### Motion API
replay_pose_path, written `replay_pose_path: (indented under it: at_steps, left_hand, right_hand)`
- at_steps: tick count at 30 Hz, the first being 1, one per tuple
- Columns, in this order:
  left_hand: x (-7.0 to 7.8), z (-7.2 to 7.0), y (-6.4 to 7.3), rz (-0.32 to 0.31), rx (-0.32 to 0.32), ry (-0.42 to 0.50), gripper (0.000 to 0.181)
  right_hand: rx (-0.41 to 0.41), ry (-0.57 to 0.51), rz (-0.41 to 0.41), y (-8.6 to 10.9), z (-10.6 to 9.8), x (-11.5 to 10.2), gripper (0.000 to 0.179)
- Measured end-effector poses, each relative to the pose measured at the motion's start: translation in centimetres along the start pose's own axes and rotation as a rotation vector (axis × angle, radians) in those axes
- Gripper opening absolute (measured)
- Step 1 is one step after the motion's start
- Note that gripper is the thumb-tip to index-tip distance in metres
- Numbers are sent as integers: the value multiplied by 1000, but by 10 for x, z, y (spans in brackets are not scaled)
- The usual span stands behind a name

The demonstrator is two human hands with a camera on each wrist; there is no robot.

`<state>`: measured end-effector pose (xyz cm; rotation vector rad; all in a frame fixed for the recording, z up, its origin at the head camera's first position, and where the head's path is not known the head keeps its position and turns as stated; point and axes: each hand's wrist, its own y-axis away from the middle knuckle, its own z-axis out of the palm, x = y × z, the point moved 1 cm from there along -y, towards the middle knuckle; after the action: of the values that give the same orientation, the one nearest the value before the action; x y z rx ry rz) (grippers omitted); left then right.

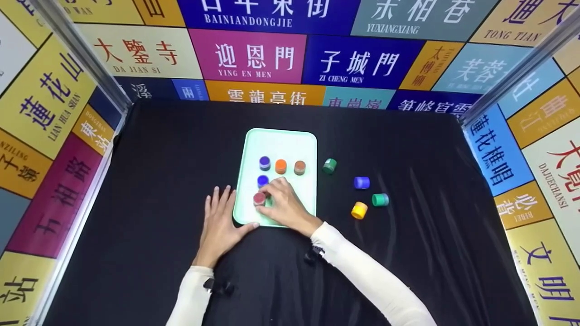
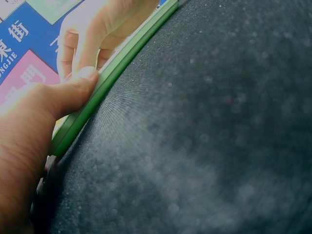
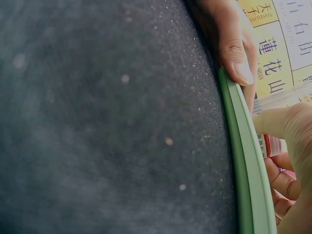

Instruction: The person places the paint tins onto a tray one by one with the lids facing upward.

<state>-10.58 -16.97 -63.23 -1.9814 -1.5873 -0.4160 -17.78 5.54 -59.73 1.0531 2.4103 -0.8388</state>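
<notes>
We see the right hand (image 1: 287, 203) pinching the red jar (image 1: 259, 198), a squat cylinder with a printed label, between curled fingers and thumb. The jar is at this hand's left, over the tray (image 1: 281, 142); whether its base touches we cannot tell. The tray is a pale green rectangle with rounded corners and a smooth raised rim. The left hand (image 1: 219, 233) has straight, fanned fingers beside the tray, its thumb touching the rim, and grips nothing.

Just beyond the right hand's fingertips stands a blue jar (image 1: 263, 181); farther beyond that hand, we find a row of a purple jar (image 1: 264, 163), an orange jar (image 1: 281, 166) and a brown jar (image 1: 299, 167). To the right of the right hand, on softly creased black cloth (image 1: 172, 154), we see a dark green jar (image 1: 329, 165), a violet-blue jar (image 1: 361, 183), a bright green jar (image 1: 380, 199) and a yellow jar (image 1: 359, 210), all small cylinders.
</notes>
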Motion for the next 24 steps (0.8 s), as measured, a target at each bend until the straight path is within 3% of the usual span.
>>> replay_pose_path:
  at_steps: [11,24]
  left_hand:
    - [0,-1,0,-19,-21,-25,117]
    - [2,-1,1,-24,-13,0,117]
  right_hand:
    - [64,-89,-23,8,-20,5,47]
    - [105,-66,12,38,-55,19,43]
